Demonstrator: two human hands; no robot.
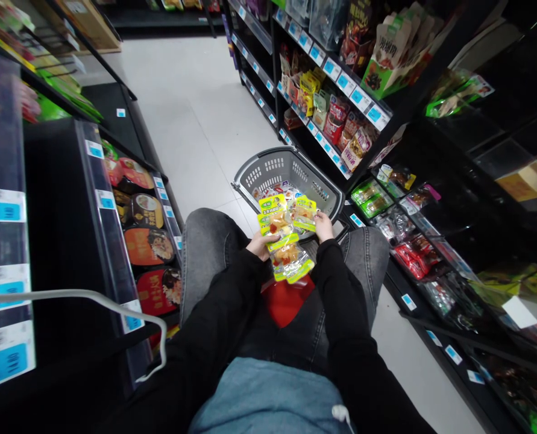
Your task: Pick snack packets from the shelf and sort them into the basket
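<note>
My left hand [260, 243] is closed on several yellow-green snack packets [277, 218] with clear windows, fanned out over my lap. Golden-brown food shows through the windows; I cannot make out its exact kind. A similar yellow-green packet [303, 214] is pinched in my right hand [324, 226], just right of the others. Both hands are above the near rim of a grey shopping basket [316, 181], which stands on the floor between the shelves. Other small packets [281, 191] lie inside it, partly hidden by the ones I hold. Below the packets, something red [290, 301] shows between my legs.
At right, black shelves [358, 99] carry bagged snacks and price tags; lower hooks hold green packets [371, 198] and red packets [416, 254]. To the left, a shelf has round-lidded food bowls [148, 246]. A white cable [91, 294] crosses the left side. Tiled floor [182, 108] runs ahead.
</note>
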